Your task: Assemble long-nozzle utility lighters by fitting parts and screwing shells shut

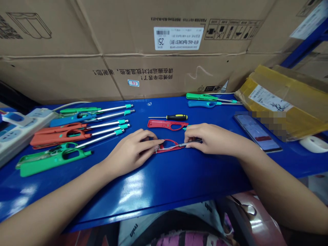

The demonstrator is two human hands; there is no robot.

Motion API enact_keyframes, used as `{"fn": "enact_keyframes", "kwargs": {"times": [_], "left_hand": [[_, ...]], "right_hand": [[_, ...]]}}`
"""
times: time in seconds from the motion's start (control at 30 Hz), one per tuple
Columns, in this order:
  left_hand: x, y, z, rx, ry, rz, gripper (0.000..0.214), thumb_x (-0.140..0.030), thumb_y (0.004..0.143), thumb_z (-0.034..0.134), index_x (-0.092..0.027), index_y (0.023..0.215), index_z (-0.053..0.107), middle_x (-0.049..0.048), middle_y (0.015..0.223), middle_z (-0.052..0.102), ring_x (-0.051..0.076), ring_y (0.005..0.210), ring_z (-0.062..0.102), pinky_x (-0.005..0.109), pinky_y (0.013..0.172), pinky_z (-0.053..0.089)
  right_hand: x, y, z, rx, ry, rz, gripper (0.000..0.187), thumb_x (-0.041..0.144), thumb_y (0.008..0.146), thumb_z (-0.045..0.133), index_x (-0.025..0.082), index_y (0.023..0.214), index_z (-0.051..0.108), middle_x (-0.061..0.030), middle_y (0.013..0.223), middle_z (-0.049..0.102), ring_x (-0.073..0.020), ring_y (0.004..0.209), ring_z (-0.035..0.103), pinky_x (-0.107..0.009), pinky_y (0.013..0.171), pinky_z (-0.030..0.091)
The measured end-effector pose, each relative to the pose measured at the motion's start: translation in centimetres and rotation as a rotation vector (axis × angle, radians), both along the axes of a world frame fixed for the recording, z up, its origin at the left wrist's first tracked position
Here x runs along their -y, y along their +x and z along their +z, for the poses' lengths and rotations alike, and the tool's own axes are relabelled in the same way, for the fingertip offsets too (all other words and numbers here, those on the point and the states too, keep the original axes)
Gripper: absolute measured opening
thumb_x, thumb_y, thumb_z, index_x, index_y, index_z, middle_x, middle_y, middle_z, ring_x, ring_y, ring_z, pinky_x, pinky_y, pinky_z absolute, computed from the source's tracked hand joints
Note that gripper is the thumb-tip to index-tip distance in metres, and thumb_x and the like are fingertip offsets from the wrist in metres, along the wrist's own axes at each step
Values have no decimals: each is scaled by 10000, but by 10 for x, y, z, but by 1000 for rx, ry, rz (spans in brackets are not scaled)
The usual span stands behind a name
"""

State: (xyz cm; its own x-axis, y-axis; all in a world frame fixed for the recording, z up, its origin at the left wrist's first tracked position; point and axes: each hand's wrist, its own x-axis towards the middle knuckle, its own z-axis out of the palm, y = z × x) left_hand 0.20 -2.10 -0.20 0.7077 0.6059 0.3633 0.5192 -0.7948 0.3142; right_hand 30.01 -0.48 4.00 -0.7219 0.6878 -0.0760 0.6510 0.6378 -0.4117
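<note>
My left hand (133, 148) is closed around the left end of an opened red lighter casing (170, 149), whose trigger loop and a pale wire show beside the fingertips. The fingers of my right hand (208, 139) pinch the grey metal tube (182, 145) at the casing's right end. Just behind lies a second red casing half (160, 124), apart from both hands except where its right tip passes close to my right fingers. A black and yellow screwdriver (177, 117) rests behind that, its shaft pointing left. What is inside the left part of the held casing is hidden by my fingers.
Several long-necked lighters, including an orange one (60, 138) and a green one (55, 163), lie at left beside a white power strip (28, 126). Two more, one green (201, 97), lie back right. A phone (257, 131), yellow-taped package (289, 102) and tape roll (314, 144) stand right. Cardboard (84, 75) walls the back.
</note>
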Motion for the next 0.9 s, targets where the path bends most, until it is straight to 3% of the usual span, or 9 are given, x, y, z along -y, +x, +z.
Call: {"fn": "enact_keyframes", "kwargs": {"times": [0.2, 0.4, 0.9], "left_hand": [[-1, 3, 0, -6, -11, -2, 331, -211, 1005, 504, -226, 1277, 691, 98, 1142, 679, 215, 1004, 632, 369, 865, 540], [-2, 3, 0, -8, -53, 2, 402, -406, 945, 639, -224, 1301, 682, 103, 1106, 689, 225, 962, 636, 370, 849, 553], [-3, 4, -6, 115, -185, -8, 388, -286, 934, 674, -209, 1314, 667, 83, 1085, 626, 193, 1004, 620, 319, 859, 569]], "right_hand": [[2, -2, 2, 41, 28, 3, 115, 156, 906, 589, 212, 857, 677, -15, 949, 699, -164, 826, 626, -278, 679, 386], [4, -6, 1, 71, 86, 9, 107, 177, 918, 587, 207, 846, 662, -26, 953, 696, -172, 843, 635, -277, 669, 378], [7, -9, 2, 135, 205, 63, 134, 138, 900, 608, 214, 801, 656, -24, 890, 694, -202, 904, 608, -313, 734, 404]]}}
